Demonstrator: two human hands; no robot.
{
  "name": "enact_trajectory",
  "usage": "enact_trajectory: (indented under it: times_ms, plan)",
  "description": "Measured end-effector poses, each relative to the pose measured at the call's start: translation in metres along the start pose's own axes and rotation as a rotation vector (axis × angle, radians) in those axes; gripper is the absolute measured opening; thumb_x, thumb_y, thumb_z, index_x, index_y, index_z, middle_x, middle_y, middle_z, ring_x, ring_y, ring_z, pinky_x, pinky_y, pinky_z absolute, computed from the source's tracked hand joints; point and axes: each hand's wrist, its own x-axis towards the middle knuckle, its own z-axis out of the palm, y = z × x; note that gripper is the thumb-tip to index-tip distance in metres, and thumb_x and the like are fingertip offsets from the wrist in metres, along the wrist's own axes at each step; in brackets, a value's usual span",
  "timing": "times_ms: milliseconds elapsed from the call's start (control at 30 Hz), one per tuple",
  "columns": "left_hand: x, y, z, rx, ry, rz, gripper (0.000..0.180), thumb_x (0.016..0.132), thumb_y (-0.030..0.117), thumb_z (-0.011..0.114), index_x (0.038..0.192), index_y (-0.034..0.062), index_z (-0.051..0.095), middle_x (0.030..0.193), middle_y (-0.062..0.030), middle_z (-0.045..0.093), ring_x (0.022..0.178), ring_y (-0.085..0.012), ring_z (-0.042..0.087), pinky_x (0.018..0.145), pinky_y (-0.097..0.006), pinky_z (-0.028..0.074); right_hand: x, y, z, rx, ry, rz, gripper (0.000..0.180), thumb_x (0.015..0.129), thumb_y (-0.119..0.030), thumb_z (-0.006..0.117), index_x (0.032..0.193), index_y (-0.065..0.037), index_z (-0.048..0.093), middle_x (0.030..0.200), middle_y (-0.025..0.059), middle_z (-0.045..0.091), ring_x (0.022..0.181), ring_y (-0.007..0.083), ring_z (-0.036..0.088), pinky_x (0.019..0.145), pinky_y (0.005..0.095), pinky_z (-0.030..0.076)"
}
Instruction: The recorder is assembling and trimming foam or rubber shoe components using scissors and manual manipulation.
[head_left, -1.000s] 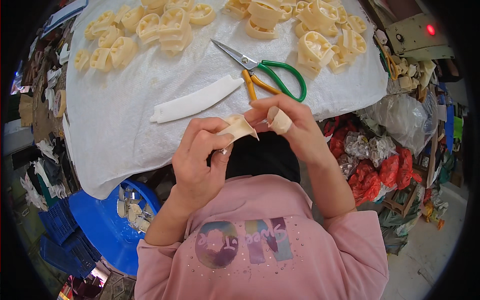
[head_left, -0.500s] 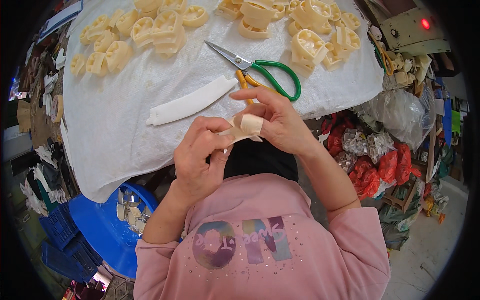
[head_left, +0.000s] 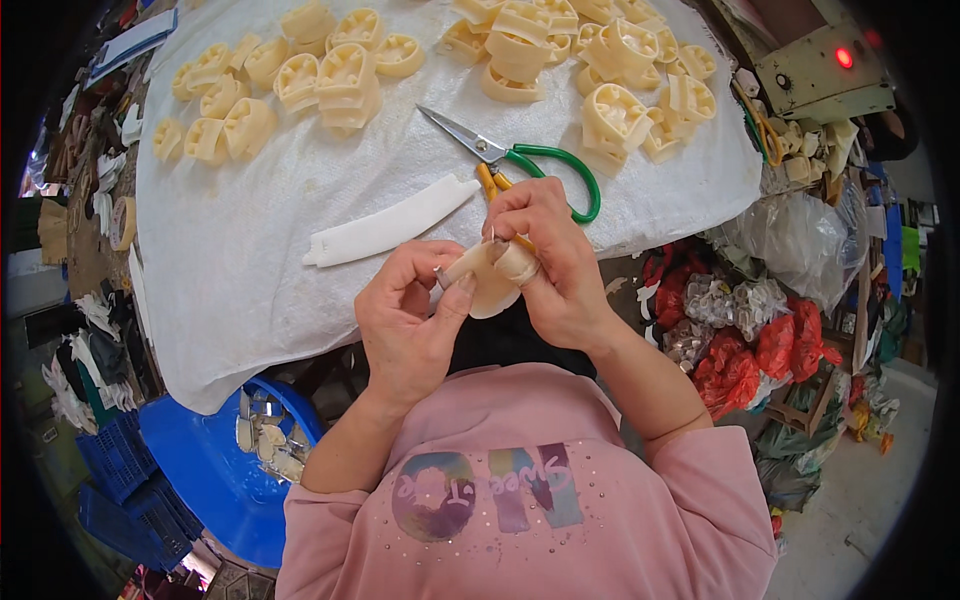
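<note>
Hands meet at the frame's centre, both pinching one small cream plastic piece (head_left: 487, 278): left hand (head_left: 410, 320) grips its lower edge, right hand (head_left: 548, 262), with a taped thumb, its top. Green-handled scissors (head_left: 520, 165) and a white strip (head_left: 390, 223) lie on the cloth-covered tabletop (head_left: 240, 260) just above.

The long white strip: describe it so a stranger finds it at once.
On the white cloth-covered table, look just left of the green-handled scissors. The long white strip lies flat there, alone; unlike the chunky cream moulded parts, it is thin, curved and pure white.
</note>
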Motion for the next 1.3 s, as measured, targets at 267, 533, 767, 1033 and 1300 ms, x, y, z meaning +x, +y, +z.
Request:
enact_trajectory:
  times_ms: [267, 533, 767, 1033, 1300]
  plan:
    - [0.003, 0.008, 0.001, -0.007, 0.01, -0.082, 0.013, 0.083, 0.001, 0.062, 0.093, -0.0032, 0.055, 0.097, -0.0101, 0.06, 0.086, -0.0104, 0.055, 0.078, -0.025, 0.046, 0.007, -0.006, -0.011, 0.055, -0.063, 0.038, 0.014, 0.075, -0.007, 0.063, 0.086, -0.007, 0.054, 0.093, 0.0064, 0.053, 0.093, 0.025, 0.044, 0.085, 0.0369, 0.029]
    - [0.001, 0.009, 0.0, -0.044, -0.12, -0.177, 0.013, 0.083, 0.0, 0.061, 0.092, -0.0044, 0.054, 0.094, -0.0096, 0.06, 0.082, -0.0107, 0.058, 0.073, -0.024, 0.049, 0.001, -0.001, -0.007, -0.139, -0.005, -0.093, 0.018, 0.079, -0.02, 0.059, 0.072, -0.007, 0.049, 0.08, 0.0055, 0.043, 0.08, 0.0235, 0.041, 0.075, 0.0354, 0.029]
    - [0.002, 0.011, -0.003, -0.049, -0.046, -0.34, 0.012, 0.082, -0.001, 0.061, 0.091, -0.0045, 0.055, 0.097, -0.0125, 0.06, 0.089, -0.0142, 0.06, 0.074, -0.026, 0.05, -0.005, 0.006, -0.018, 0.739, 0.105, 0.324, 0.039, 0.093, -0.037, 0.049, 0.109, -0.002, 0.055, 0.091, 0.0023, 0.053, 0.085, 0.0095, 0.052, 0.081, 0.0257, 0.043]
    - [0.01, 0.012, -0.001, 0.301, -0.108, 0.128, 0.012, 0.076, 0.002, 0.067, 0.085, 0.0022, 0.06, 0.125, -0.0217, 0.05, 0.123, -0.0345, 0.044, 0.098, -0.041, 0.037, -0.007, 0.0, -0.027, 0.731, -0.111, 0.574, 0.033, 0.091, -0.021, 0.056, 0.117, -0.002, 0.052, 0.102, 0.0071, 0.058, 0.09, 0.0129, 0.056, 0.079, 0.0268, 0.046]
    - [0.01, 0.02, -0.007, 0.558, -0.212, 0.462, 0.02, 0.079, 0.028, 0.064, 0.09, 0.0125, 0.068, 0.132, -0.018, 0.042, 0.122, -0.0365, 0.039, 0.096, -0.04, 0.036, 0.007, -0.013, -0.035, 0.61, -0.176, 0.348, 0.069, 0.071, -0.006, 0.074, 0.131, -0.003, 0.039, 0.111, 0.012, 0.06, 0.104, 0.0185, 0.057, 0.092, 0.0315, 0.045]
